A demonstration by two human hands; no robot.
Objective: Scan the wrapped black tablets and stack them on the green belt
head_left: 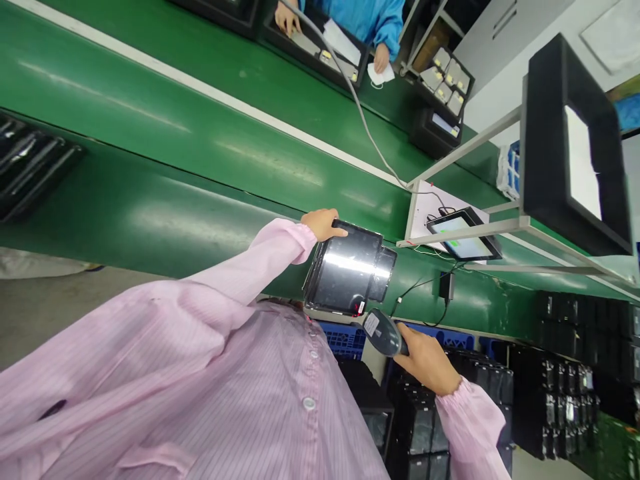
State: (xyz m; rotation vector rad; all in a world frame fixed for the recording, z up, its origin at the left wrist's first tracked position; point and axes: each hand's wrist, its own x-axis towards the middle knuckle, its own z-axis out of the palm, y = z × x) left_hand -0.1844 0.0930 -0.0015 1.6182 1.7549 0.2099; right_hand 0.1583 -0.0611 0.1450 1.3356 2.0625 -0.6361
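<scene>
In my right hand (425,357) is a dark grey barcode scanner (383,331), its head turned toward a small white label (361,307). A red light shows beside that label, at the near corner of a glossy black flat panel (347,267). The panel lies on top of a stack at the green bench's near edge. My left hand (324,225) grips the panel's far left corner, thumb on top and the other fingers partly hidden. Another dark panel (384,273) sticks out from the stack on the right.
A tablet (463,235) with a lit screen leans on a metal frame (467,230) holding a black foam tray (575,147). Stacked black units (425,420) stand below right. Black items (35,160) lie far left. Across the bench (200,220), a person in blue (360,20) handles small parts.
</scene>
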